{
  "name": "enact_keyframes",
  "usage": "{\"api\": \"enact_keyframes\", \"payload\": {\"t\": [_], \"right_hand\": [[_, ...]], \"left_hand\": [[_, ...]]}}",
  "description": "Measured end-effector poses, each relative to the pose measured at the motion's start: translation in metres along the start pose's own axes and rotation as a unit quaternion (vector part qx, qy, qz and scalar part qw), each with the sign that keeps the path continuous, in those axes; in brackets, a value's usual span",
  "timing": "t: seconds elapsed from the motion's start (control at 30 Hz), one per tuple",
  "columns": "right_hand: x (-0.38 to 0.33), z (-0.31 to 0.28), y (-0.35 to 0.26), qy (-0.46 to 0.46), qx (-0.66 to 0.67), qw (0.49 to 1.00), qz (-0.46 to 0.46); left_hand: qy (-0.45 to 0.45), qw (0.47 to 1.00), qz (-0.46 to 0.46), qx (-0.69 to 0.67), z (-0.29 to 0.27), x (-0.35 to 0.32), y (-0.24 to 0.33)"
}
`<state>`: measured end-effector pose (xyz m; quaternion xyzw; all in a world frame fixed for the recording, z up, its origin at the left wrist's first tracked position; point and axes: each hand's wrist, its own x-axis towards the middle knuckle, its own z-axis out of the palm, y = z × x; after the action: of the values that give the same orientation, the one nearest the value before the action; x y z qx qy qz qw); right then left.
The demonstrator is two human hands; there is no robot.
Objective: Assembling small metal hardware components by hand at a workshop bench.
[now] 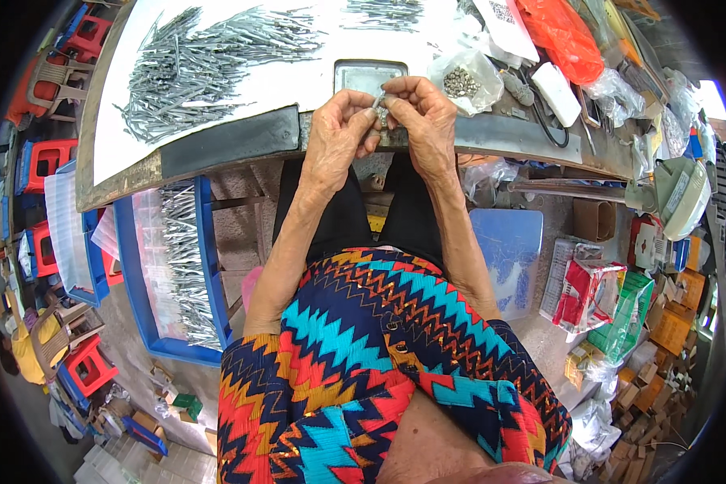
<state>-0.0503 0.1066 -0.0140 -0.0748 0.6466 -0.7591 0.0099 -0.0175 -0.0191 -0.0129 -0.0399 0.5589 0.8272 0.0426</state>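
Observation:
At the near edge of the worktable, both hands meet over a small grey metal piece (379,98), too small to identify more closely. My left hand (340,137) pinches it between thumb and fingers. The fingertips of my right hand (425,123) are closed on it from the other side. Just beyond them lies a shallow metal tray (371,64), partly covered by the hands. To the left, a large heap of thin grey metal rods (189,77) spreads over a white sheet (315,77). A clear plastic bag (486,90) of small shiny metal parts (461,82) sits to the right.
More rods (383,12) lie at the far side. A red plastic bag (561,40), a white object (555,93) and a black cable (547,129) clutter the right. Below left stands a blue crate (143,327) of silver rods; below right, a green basket (625,323) and blue board (508,258).

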Motion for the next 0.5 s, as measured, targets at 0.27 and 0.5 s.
{"api": "enact_keyframes", "payload": {"t": [0.27,0.5], "right_hand": [[-0.0021,0.001,-0.0026,0.0,-0.055,0.998,-0.019],[-0.0011,-0.0001,-0.0016,0.004,-0.062,0.998,-0.015]], "left_hand": [[-0.009,1.0,-0.011,0.008,-0.0014,0.0013,-0.0008],[-0.002,1.0,-0.017,0.007,0.0007,0.0032,-0.0008]]}}
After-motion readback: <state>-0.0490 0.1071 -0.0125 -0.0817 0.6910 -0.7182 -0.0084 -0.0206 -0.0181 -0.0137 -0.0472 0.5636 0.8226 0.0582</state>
